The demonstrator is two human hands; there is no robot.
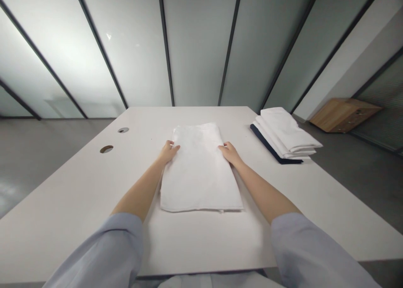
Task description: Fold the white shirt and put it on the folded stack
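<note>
White towel [200, 170] held at both side edges, left hand [168, 151] and right hand [229, 153] with fingers clamped on it, tabletop [78, 195] open alongside.

A folded white towel [201, 174] lay flat on the tabletop [82, 187], near its middle, its long axis running from 6 to 12 o'clock. Its soft surface was plain and slightly rumpled. Stacked fold layers showed along the 6 o'clock edge, which looked wider in this view. The 12 o'clock end looked narrower, with a slightly uneven corner at 11 o'clock.
</note>
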